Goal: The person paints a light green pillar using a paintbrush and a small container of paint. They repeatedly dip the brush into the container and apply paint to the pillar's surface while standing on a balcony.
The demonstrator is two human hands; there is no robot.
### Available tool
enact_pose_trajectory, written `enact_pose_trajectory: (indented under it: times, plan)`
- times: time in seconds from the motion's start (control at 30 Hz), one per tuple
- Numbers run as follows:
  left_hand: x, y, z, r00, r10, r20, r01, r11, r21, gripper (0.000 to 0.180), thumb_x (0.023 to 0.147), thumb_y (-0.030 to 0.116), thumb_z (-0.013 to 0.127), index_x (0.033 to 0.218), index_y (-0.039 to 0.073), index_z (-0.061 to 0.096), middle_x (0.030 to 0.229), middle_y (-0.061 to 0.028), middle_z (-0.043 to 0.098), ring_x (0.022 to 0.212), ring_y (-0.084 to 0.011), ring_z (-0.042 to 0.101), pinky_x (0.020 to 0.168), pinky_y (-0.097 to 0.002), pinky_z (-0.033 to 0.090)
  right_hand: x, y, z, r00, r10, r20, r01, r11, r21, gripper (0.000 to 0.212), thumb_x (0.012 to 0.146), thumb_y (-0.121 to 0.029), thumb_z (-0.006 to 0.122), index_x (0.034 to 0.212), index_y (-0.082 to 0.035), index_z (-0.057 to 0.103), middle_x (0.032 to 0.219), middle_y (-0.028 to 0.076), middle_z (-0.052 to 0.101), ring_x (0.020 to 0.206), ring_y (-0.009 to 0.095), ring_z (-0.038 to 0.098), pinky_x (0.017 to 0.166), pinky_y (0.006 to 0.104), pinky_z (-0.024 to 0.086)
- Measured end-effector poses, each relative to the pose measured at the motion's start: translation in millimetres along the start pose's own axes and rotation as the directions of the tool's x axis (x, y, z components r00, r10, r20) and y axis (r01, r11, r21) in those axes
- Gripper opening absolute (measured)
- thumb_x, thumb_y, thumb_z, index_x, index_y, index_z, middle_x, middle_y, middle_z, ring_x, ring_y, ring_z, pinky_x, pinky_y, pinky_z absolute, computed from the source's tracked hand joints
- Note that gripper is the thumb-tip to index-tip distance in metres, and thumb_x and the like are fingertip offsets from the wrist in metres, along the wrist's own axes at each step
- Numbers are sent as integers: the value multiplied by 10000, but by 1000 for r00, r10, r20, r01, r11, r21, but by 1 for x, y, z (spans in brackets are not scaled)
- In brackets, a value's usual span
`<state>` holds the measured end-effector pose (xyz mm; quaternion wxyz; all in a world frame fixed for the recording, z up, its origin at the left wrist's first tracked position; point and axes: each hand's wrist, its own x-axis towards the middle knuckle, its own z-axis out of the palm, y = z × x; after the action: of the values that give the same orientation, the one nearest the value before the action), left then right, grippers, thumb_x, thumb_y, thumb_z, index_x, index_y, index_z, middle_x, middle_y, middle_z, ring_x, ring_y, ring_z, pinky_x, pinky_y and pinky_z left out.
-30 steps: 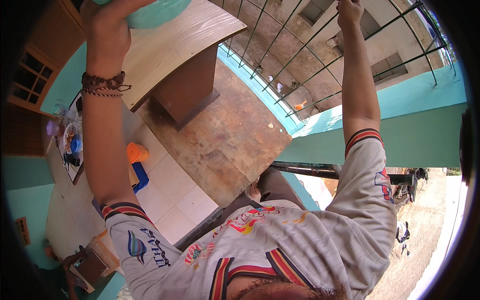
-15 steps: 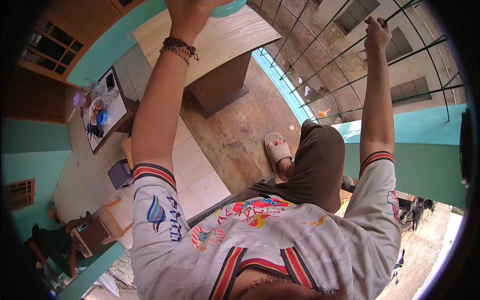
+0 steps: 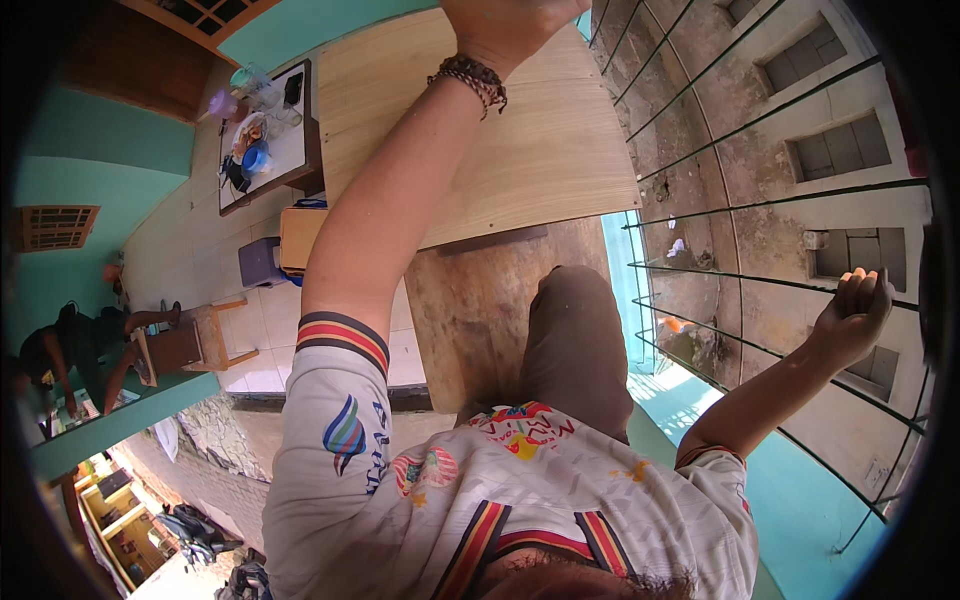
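Observation:
My left hand (image 3: 515,28) reaches over the far end of the light wooden tabletop (image 3: 500,160), with braided bracelets (image 3: 470,80) on its wrist. Its fingers run past the upper edge of the picture, so their grip and anything in them are hidden. Out to the right, my right hand (image 3: 855,312) is raised with its fingers curled into a fist. Nothing shows in it. The dark bars of a window grille (image 3: 740,280) pass behind that hand; whether it touches them I cannot tell.
A low table (image 3: 285,155) at the left holds a plate of food, a blue cup (image 3: 255,158) and several containers. Nearby are a purple-grey stool (image 3: 260,262) and a wooden chair (image 3: 205,340). A person in dark clothes (image 3: 95,345) sits beyond. A turquoise ledge (image 3: 625,280) runs below the grille.
My view and body have turned and come closer to the tabletop. The turquoise item seen at my left hand is no longer clearly visible. My right fist has dropped lower and farther right.

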<state>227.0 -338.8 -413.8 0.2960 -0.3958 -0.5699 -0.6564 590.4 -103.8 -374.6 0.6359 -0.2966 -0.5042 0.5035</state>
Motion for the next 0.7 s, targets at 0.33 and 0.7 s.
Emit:
enact_pose_trajectory:
  times: [0.33,0.7]
  plan:
    - [-23,-56,4,989,-8,145,-20,982,189,696,619,248,916,1177,-8,589,1126,-123,669,1010,-246,661,868,-395,550,-24,-6,11,997,16,75,-25,992,122,243,779,32,630,693,-78,431,629,17,390,549,105,353,524,244,275]
    - [-48,-45,-3,979,-106,174,71,978,194,762,623,258,917,1237,22,533,1164,-104,645,1024,-237,648,861,-379,544,-24,-5,15,993,-70,-98,76,996,56,313,775,75,678,673,-97,437,608,-14,395,522,67,354,470,225,285]
